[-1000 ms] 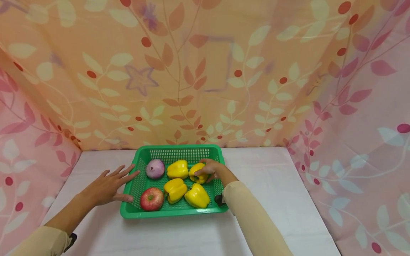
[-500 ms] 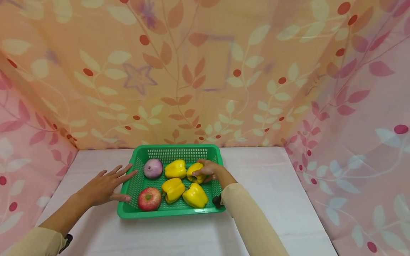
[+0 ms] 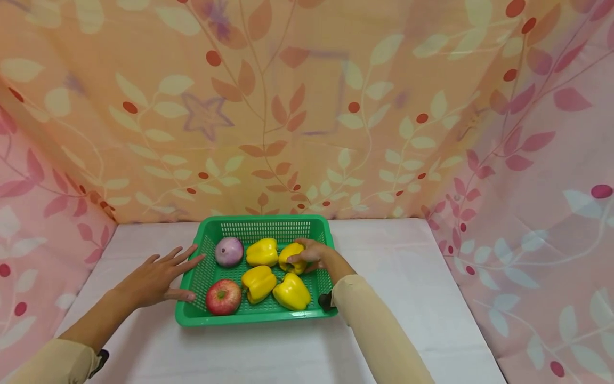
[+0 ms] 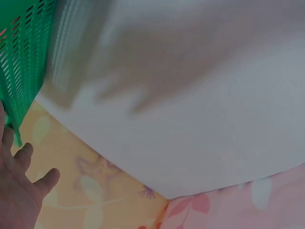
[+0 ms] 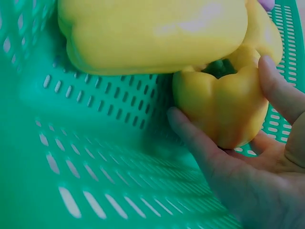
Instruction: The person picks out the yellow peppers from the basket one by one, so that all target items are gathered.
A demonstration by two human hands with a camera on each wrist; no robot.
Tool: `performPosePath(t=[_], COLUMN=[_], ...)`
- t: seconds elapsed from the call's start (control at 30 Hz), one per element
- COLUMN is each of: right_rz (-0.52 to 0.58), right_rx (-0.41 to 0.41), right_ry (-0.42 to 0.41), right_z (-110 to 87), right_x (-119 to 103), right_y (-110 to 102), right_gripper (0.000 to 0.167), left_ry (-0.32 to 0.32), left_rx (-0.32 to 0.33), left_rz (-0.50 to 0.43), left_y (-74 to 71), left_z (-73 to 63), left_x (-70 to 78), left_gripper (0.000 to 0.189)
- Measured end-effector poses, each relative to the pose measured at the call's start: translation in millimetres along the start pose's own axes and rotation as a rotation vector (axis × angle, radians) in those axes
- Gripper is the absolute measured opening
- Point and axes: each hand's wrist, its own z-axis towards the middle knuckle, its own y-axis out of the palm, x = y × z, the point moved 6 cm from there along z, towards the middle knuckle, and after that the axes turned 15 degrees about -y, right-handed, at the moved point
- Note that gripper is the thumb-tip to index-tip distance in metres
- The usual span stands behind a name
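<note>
A red apple sits on the near left of a group of produce, with a purple onion at its 12 o'clock. A yellow pepper lies at the apple's 3 o'clock, a second pepper just beyond it in the same direction, and a third pepper at the onion's 3 o'clock. All sit over a white-covered table. An orange leaf-print cloth hangs at 12 o'clock, with pink floral drapes at 3 o'clock and 9 o'clock.
</note>
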Motion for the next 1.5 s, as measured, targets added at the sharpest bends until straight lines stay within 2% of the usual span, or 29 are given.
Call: performPosePath(t=[0.17,0.3,0.5,0.77,1.0,1.2,1.33,1.5], right_rz=[0.023,0.037,0.047,-0.017,-0.074,-0.142,-0.183,-0.165], right_rx=[-0.016,-0.019,-0.032,-0.083,-0.079,-0.050,0.007,0.070], right_ry=[0.013,0.002,-0.073,-0.175,-0.253,-0.252,-0.215,-0.182], right_z=[-0.6,-4.0,-12.2,-28.6,-46.9,-64.8,-72.7,-84.1], right_x=[-3.3,-14.4,-42.6,-74.9,-93.4,-80.4,-60.4,-32.5], right_y=[-3.5,-11.0,-29.8,-55.7,-82.3,-121.6,-154.6,-187.6], right_gripper=[0.075,0.075,0.076,0.075,0.075,0.076,0.080,0.079], left_ry=[0.001,-0.005,-0.008,-0.012,-0.011,-0.008,-0.013,-0.005], left_rx=[-0.010,-0.015,-0.018,-0.020,-0.026,-0.026,-0.027,-0.014], left_rz=[0.000,-0.001,-0.002,-0.001,0.006,0.007,0.003,0.015], left_y=[1.0,0.9,-1.8,-3.3,-2.9,-1.7,-1.1,-1.2], left_z=[0.5,0.3,-0.5,-1.3,0.4,0.4,-0.5,0.4], left_x=[-1.2,-0.7,-0.5,-0.9,2.1,3.0,1.5,0.3], left_gripper=[0.092,0.091,0.091,0.091,0.091,0.091,0.091,0.091])
